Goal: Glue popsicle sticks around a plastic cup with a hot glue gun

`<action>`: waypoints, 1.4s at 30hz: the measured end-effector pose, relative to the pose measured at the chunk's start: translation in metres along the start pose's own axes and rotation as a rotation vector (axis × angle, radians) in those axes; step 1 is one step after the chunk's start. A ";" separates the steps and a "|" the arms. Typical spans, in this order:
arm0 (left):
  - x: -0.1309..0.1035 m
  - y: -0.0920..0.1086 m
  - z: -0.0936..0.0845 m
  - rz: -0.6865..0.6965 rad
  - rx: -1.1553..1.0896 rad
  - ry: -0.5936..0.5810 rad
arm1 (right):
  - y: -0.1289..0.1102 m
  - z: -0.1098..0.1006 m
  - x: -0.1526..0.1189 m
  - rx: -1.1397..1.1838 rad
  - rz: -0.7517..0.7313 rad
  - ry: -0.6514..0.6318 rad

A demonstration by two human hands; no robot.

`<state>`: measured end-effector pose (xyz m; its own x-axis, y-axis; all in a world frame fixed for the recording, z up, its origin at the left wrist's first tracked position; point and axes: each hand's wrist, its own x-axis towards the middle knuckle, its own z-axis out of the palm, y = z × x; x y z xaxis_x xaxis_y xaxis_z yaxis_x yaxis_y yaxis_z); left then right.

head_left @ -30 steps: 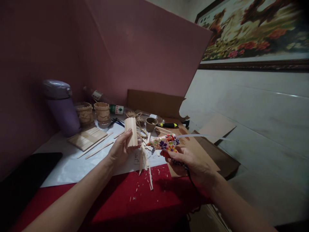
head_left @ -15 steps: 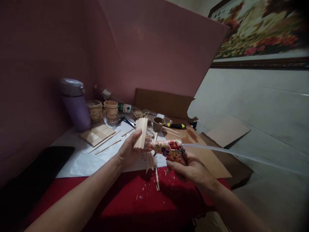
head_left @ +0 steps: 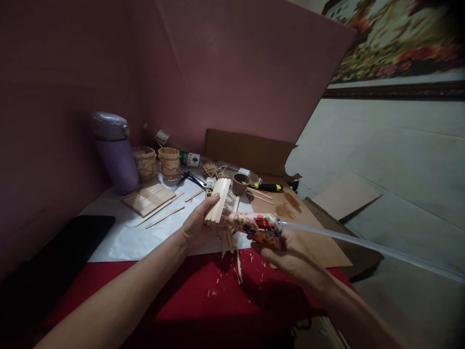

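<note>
My left hand (head_left: 199,222) is closed around a clear plastic cup (head_left: 229,201), partly hidden, with several craft sticks (head_left: 219,198) side by side along its outside. In my right hand (head_left: 286,249) is a glue gun (head_left: 256,225) with a flowered pattern, my fingers wrapped round its handle. Its orange nozzle (head_left: 226,219) points left at the cup's wall beside the sticks; whether it touches cannot be made out. A long translucent glue stick (head_left: 337,237) runs out of the gun's back to the right.
A purple bottle (head_left: 118,162), two stick-covered cups (head_left: 169,162), a stick panel (head_left: 149,198) and scissors (head_left: 194,180) lie behind my left hand. Farther right are a small brown pot (head_left: 240,183), a black-yellow handled tool (head_left: 268,186) and cardboard (head_left: 305,232). Wood scraps litter the red cloth (head_left: 203,300).
The glue gun has tilted a little, its back end lower and its glue stick hanging lower at the right. The cup stays in my left hand. The whole view has shifted slightly.
</note>
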<state>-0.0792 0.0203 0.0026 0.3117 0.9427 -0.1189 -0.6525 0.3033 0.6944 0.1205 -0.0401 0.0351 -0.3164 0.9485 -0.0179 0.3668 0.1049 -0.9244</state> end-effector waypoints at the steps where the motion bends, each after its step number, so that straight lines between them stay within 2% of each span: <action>1: 0.000 0.000 0.000 -0.009 0.000 0.005 | 0.000 -0.001 0.000 -0.031 -0.011 0.010; 4: 0.000 0.000 0.000 -0.024 -0.001 0.006 | 0.000 -0.001 -0.002 -0.071 -0.068 0.006; 15: 0.002 -0.002 -0.004 -0.003 0.004 -0.028 | 0.007 -0.002 -0.002 -0.099 -0.102 -0.029; 26: 0.000 -0.002 -0.001 0.024 0.010 -0.025 | -0.003 -0.001 -0.003 -0.107 -0.110 -0.045; 42: 0.001 -0.002 0.000 0.025 0.025 -0.002 | -0.005 -0.001 -0.003 -0.107 -0.132 -0.046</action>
<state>-0.0779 0.0206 0.0008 0.2967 0.9497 -0.1000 -0.6426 0.2760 0.7148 0.1206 -0.0430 0.0398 -0.4071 0.9098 0.0812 0.4095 0.2613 -0.8741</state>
